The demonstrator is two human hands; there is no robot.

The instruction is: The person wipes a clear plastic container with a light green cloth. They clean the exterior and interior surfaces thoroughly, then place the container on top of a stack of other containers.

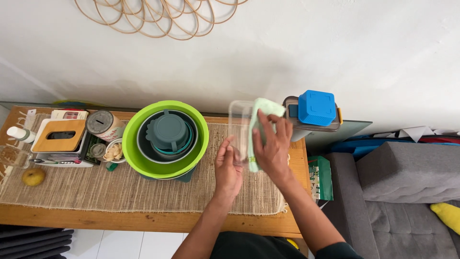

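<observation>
Head view, left hand (228, 165): grips the clear plastic container (239, 129) from its near side, holding it above the woven runner (96, 189).
Right hand (272, 144): presses a pale green cloth (262, 112) flat against the container's wall, fingers spread.
Slip risk: smooth plastic, one-handed grip (cloth pressure pushes sideways), so it could twist loose.
Knock risk: green bowl (165, 139) stack sits just left; blue-lidded box (314, 112) just right.
</observation>
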